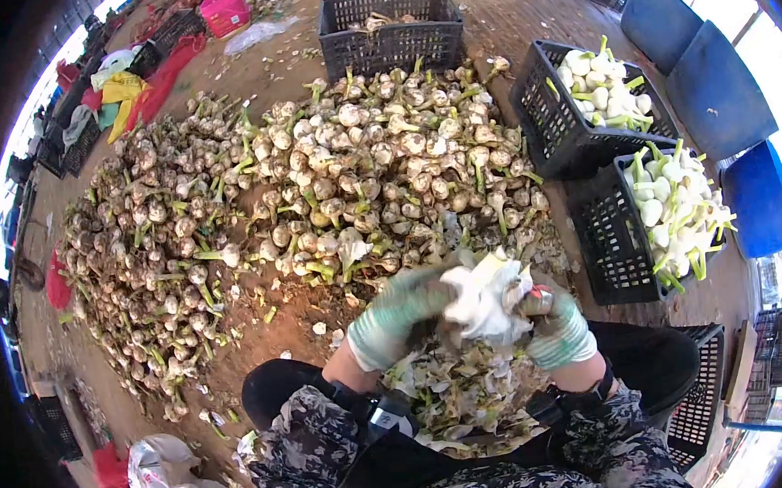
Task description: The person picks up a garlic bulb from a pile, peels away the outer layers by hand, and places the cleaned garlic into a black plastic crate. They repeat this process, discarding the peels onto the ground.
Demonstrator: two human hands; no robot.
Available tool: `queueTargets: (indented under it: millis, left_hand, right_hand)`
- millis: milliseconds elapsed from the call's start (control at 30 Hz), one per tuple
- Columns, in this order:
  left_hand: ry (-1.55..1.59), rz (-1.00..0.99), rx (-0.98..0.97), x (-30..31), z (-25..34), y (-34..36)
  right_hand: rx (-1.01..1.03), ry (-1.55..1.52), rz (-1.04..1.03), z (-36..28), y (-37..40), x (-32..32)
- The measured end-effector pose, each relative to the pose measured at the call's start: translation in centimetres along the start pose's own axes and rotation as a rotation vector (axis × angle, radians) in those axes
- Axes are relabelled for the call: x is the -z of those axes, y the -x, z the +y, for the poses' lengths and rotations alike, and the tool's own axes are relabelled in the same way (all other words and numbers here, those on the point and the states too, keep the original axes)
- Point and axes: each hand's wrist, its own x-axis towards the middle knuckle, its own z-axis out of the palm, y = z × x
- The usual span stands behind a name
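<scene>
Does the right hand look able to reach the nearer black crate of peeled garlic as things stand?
Probably yes. The nearer crate stands open-topped just beside the right hand, with nothing between them. That hand and the left hand both grip a garlic bulb, though.

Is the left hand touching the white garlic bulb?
Touching. Head view shows the left hand closed on the white garlic bulb, no gap.
</scene>
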Motion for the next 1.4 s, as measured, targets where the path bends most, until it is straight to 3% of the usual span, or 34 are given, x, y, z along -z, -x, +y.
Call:
queueTargets:
  millis: [33, 67, 133, 167, 200, 267, 333, 367, 400, 467, 500, 533, 600, 633, 700, 733, 800, 833, 867, 933, 1000, 1033, 1067, 1133, 1167, 1200, 1267, 1333, 1400]
  left_hand:
    - [0.020, 0.127, -0.004, 0.7, -0.6, -0.5]
    - [0.017, 0.126, -0.006, 0.6, -1.2, -0.6]
    - [0.049, 0.287, -0.076, 0.1, -2.6, -0.6]
    - [0.092, 0.256, -0.080, -0.4, -2.4, -0.5]
    - [0.093, 0.260, -0.070, -0.1, -2.7, -0.4]
    - [0.284, -0.051, -0.025, 0.8, -3.0, -0.6]
    - [0.401, -0.123, 0.095, 1.1, -2.8, -0.1]
    - [0.429, -0.199, 0.068, 1.3, -2.8, -0.3]
    - [0.456, -0.273, 0.042, 1.3, -2.8, -0.5]
    - [0.294, -0.065, 0.007, 3.2, -4.9, -1.9]
    - [0.286, 0.145, -0.081, 0.2, -2.2, -1.6]
    - [0.281, 0.114, -0.047, 0.2, -1.1, -0.9]
    - [0.355, -0.038, -0.131, -1.1, 0.9, 0.2]
    - [0.357, -0.035, -0.129, -0.8, 0.4, 0.1]
    - [-0.084, -0.071, -0.283, 0.8, -1.7, -0.5]
    - [-0.111, 0.157, -0.306, 1.5, -3.5, -1.6]
    - [0.095, 0.378, -0.046, 0.6, -1.8, 0.0]
    - [0.384, 0.365, -0.018, -0.3, -0.8, 0.2]
    - [0.380, 0.450, -0.145, 1.2, -2.2, -0.7]
    - [0.426, 0.379, -0.187, 1.0, -1.1, 0.0]
    - [0.455, 0.319, -0.192, 1.6, -1.0, 0.6]
    - [0.412, 0.323, -0.217, 1.7, -0.7, 0.5]
    - [0.371, 0.331, -0.238, 1.8, -0.5, 0.4]
    - [0.426, 0.378, -0.274, 1.5, 0.0, 0.0]
    - [0.458, 0.419, -0.329, 2.0, -0.2, -0.4]
    - [0.492, 0.461, -0.385, 2.3, -0.4, -0.5]
    - [0.429, 0.556, -0.303, 2.4, -0.6, -0.5]
    - [0.297, 0.657, -0.319, 2.2, -1.2, -0.8]
    - [0.310, 0.598, -0.257, 2.4, -1.2, -0.6]
  right_hand:
    - [0.026, 0.002, 0.027, 0.5, -0.7, 0.6]
    - [0.038, 0.113, 0.015, 0.9, -1.2, 1.3]
    - [0.229, 0.607, 0.036, 1.6, -0.8, 2.3]
    - [0.225, 0.599, 0.042, 1.3, -0.6, 2.0]
    - [0.112, 0.471, -0.031, 0.7, -0.3, 1.7]
    - [0.005, 0.346, -0.107, 0.3, -0.2, 1.8]
    - [-0.175, -0.207, 0.013, 2.2, -0.3, 4.4]
    - [-0.231, -0.433, -0.319, 7.2, -4.0, 14.4]
    - [-0.237, -0.433, -0.318, 6.7, -3.8, 13.2]
    - [0.027, -0.157, -0.038, 3.7, -2.3, 5.8]
    - [0.110, -0.197, -0.108, 2.1, -1.1, 0.6]
    - [0.049, -0.258, 0.026, 2.0, -1.5, 1.2]
    - [0.075, -0.157, 0.020, 1.6, -1.6, 0.7]
    - [0.083, 0.088, -0.066, 1.7, -1.6, 1.8]
    - [0.092, 0.508, -0.121, 2.3, -1.6, 1.1]
    - [-0.035, 0.492, -0.182, 2.7, -1.0, -1.2]
    - [-0.081, 0.608, -0.175, 3.2, -1.2, -1.4]
    - [-0.125, 0.728, -0.168, 3.5, -1.3, -1.4]
    - [0.042, 0.388, -0.137, 3.3, -1.8, -0.3]
    - [0.120, -0.335, 0.096, 1.7, -3.0, -0.7]
    - [0.295, -0.086, 0.283, 0.4, -4.9, 3.4]
    - [0.187, 0.229, 0.240, 0.5, -5.9, 5.6]
    - [0.047, 0.690, 0.258, 2.0, -6.5, 9.3]
    - [-0.252, 2.130, 0.034, 3.2, -6.0, 8.3]
    - [-0.105, 2.046, 0.143, 3.6, -6.0, 7.8]
    - [-0.109, 2.050, 0.134, 3.4, -5.6, 7.4]
    - [0.487, 1.955, 0.044, 2.7, -4.7, 4.9]
    - [0.498, 1.837, 0.059, 3.3, -5.2, 3.5]
    - [0.290, 1.097, 0.005, 3.9, -5.8, 3.2]
